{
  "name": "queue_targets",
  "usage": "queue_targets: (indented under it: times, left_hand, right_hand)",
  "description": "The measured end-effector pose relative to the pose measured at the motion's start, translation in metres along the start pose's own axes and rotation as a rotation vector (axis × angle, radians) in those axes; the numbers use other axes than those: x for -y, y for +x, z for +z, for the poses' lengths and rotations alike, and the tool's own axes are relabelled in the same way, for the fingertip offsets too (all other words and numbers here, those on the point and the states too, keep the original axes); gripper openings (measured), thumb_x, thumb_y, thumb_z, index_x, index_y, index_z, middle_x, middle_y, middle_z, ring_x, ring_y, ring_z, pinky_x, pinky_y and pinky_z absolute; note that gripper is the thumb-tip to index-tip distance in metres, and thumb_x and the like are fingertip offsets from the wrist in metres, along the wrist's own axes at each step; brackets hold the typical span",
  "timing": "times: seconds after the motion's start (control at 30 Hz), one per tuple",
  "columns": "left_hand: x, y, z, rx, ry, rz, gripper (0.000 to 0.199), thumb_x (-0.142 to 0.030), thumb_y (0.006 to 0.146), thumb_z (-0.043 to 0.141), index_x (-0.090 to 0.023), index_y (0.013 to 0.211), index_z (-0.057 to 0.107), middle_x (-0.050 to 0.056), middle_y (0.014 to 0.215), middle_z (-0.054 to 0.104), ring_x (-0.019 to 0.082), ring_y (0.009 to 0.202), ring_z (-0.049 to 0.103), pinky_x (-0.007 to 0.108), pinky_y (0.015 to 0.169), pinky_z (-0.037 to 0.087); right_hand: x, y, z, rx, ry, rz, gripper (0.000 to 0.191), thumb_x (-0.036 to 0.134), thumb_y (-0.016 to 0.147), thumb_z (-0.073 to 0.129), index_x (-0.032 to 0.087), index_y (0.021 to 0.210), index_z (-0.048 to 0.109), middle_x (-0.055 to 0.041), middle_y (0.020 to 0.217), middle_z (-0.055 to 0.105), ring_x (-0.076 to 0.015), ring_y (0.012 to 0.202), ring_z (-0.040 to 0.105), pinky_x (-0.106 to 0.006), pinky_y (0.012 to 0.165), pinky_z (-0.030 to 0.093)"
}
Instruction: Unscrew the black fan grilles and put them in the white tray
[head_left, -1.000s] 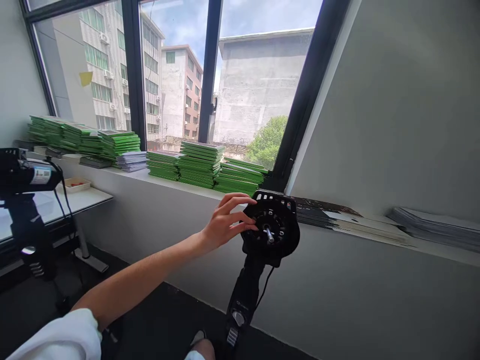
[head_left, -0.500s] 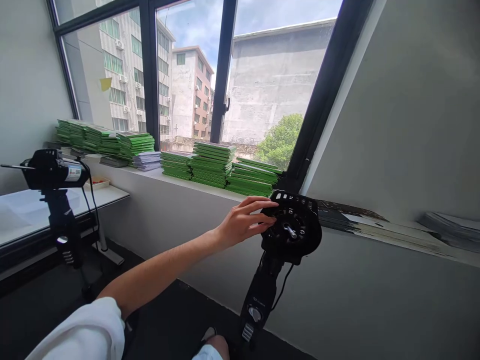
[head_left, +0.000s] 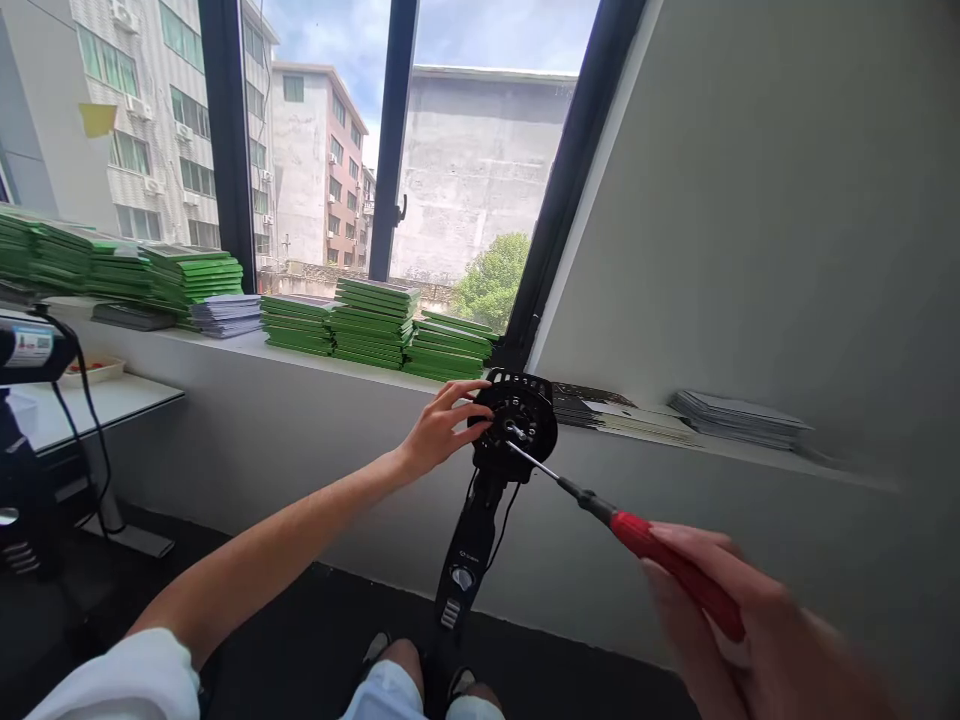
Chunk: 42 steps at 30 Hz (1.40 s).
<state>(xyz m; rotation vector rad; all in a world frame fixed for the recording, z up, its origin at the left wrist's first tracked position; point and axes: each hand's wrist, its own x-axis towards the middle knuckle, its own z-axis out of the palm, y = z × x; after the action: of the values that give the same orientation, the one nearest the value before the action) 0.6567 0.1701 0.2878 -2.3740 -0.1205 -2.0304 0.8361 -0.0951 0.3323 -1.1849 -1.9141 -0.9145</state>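
A stand fan without blades has a round black motor head [head_left: 541, 440] with a metal shaft [head_left: 517, 431] at its centre. My left hand [head_left: 441, 428] holds the left edge of this head, fingertips over its front. From the lower right, my right hand [head_left: 739, 600] grips a screwdriver [head_left: 675, 566] by its red handle. Its long thin shank points up and left, with the tip at the front of the head near the shaft. Whether the tip sits in a screw is too small to tell. Below is the fan's black column with a silver knob [head_left: 462, 578].
Stacks of green-edged boards [head_left: 375, 322] line the window sill, with a grey stack [head_left: 739, 418] farther right. At left, a second black fan unit [head_left: 30, 345] stands by a white table [head_left: 142, 400] bearing a small tray [head_left: 96, 371]. My feet are on the dark floor [head_left: 300, 640].
My right hand has come into view with the screwdriver, its tip now at the motor head. My left hand stays on the head. The view has turned right.
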Motion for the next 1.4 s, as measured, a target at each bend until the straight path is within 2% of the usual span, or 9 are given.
queue_targets:
  times: [0.13,0.53,0.67,0.73,0.83,0.9,1.07,1.23,1.4]
  left_hand:
    - [0.001,0.000,-0.003,0.031,0.012,-0.001,0.012,-0.026,0.094,0.066,-0.020,0.101,0.074,0.013,0.130,0.066,0.022,0.111,0.064,0.044,0.098,0.057]
    - [0.001,0.002,-0.003,0.053,0.046,0.022,0.016,-0.028,0.097,0.062,-0.019,0.106,0.072,0.012,0.133,0.065,0.023,0.116,0.063,0.043,0.098,0.058]
    - [0.003,0.002,-0.003,0.040,0.037,0.021,0.016,-0.027,0.097,0.062,-0.019,0.106,0.072,0.012,0.132,0.065,0.023,0.117,0.062,0.042,0.098,0.058]
    - [0.005,0.002,-0.002,0.046,0.024,0.023,0.017,-0.027,0.097,0.062,-0.019,0.107,0.072,0.013,0.133,0.065,0.023,0.117,0.061,0.042,0.098,0.058]
    - [0.008,0.003,-0.001,0.078,0.018,0.010,0.018,-0.029,0.098,0.060,-0.020,0.108,0.073,0.013,0.134,0.064,0.024,0.119,0.061,0.044,0.100,0.057]
    - [0.010,0.003,0.001,0.091,0.023,-0.008,0.021,-0.031,0.100,0.057,-0.021,0.109,0.072,0.013,0.134,0.064,0.025,0.121,0.059,0.046,0.101,0.057]
    - [0.014,-0.002,0.005,0.077,0.014,-0.026,0.024,-0.034,0.100,0.057,-0.021,0.112,0.072,0.012,0.138,0.061,0.026,0.123,0.058,0.048,0.104,0.056]
    - [0.010,-0.003,0.004,0.048,-0.115,-0.057,0.030,-0.035,0.103,0.049,-0.019,0.112,0.072,0.016,0.146,0.053,0.025,0.127,0.057,0.046,0.106,0.054]
    - [0.001,0.021,0.008,-0.020,-0.285,-0.192,0.037,-0.039,0.103,0.046,-0.021,0.132,0.062,0.014,0.150,0.051,0.026,0.136,0.052,0.045,0.115,0.046]
  right_hand:
    - [0.011,0.049,0.011,0.000,-0.175,-0.176,0.019,0.026,0.101,0.053,0.020,0.119,0.056,-0.0013,0.097,0.075,-0.0074,0.073,0.069,-0.021,0.063,0.046]
    - [0.017,0.075,0.031,0.014,-0.451,-0.392,0.008,0.019,0.098,0.057,0.016,0.105,0.061,-0.0002,0.083,0.071,-0.0086,0.067,0.060,-0.027,0.058,0.035]
    - [0.016,0.085,0.030,0.085,-0.476,-0.431,0.017,0.012,0.100,0.049,0.017,0.108,0.063,-0.0018,0.089,0.073,-0.0081,0.070,0.061,-0.026,0.057,0.033]
    - [0.018,0.095,0.029,0.111,-0.521,-0.446,0.025,0.022,0.105,0.040,0.017,0.101,0.064,-0.0007,0.078,0.070,-0.0071,0.060,0.059,-0.025,0.051,0.028]
    - [0.025,0.116,0.025,0.223,-0.711,-0.352,0.054,0.046,0.107,0.026,0.017,0.079,0.062,0.0018,0.045,0.050,-0.0101,0.038,0.047,-0.026,0.045,0.015]
    - [0.029,0.132,0.024,0.370,-0.788,-0.219,0.057,0.050,0.105,0.025,0.017,0.075,0.060,0.0009,0.038,0.044,-0.0141,0.035,0.047,-0.026,0.045,0.013]
    - [0.031,0.155,0.021,0.698,-0.505,-0.078,0.025,0.033,0.099,0.042,0.018,0.111,0.058,-0.0043,0.075,0.075,-0.0159,0.052,0.063,-0.023,0.046,0.024]
    - [0.037,0.163,0.016,0.617,-0.813,-0.094,0.055,0.051,0.104,0.021,0.018,0.090,0.063,-0.0057,0.046,0.057,-0.0233,0.046,0.059,-0.027,0.046,0.019]
    - [0.028,0.164,0.026,0.555,-0.575,-0.231,0.029,0.039,0.100,0.038,0.019,0.105,0.058,-0.0022,0.062,0.067,-0.0174,0.046,0.058,-0.025,0.045,0.022]
